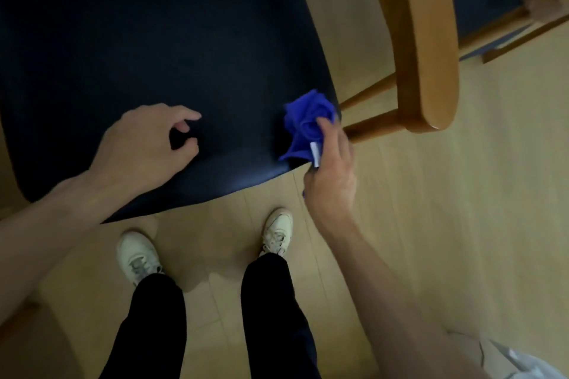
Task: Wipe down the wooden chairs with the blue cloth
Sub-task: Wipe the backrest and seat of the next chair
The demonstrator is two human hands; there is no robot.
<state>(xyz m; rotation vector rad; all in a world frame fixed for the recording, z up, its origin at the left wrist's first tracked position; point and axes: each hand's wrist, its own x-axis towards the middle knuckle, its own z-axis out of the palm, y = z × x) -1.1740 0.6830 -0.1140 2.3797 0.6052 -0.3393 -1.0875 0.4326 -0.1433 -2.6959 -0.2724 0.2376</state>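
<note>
I have the cloth [308, 123] bunched up in my right hand [331, 175], fingers curled round it, right of centre in the frame. It sits at the lower right corner of the dark seat [154, 40], apparently touching the seat edge, though the blur keeps me from being sure. My left hand [144, 148] is left of centre, resting on the front part of the seat with fingers loosely curled and gripping nothing.

As for progress, I judge I am mid-wipe on this chair, working the seat's corner. I cannot tell from the surface which parts have been cleaned already; nothing shows as wet or streaked. The wooden arm [421, 40] curving down the upper right looks untouched at this moment, well apart from the cloth, and so do the rails [372, 126] below it. A second chair [492, 9] stands in the upper right corner, also with wooden parts to do. So by my reckoning most of the woodwork remains: this chair's arm, rails and legs, then the next one.
</note>
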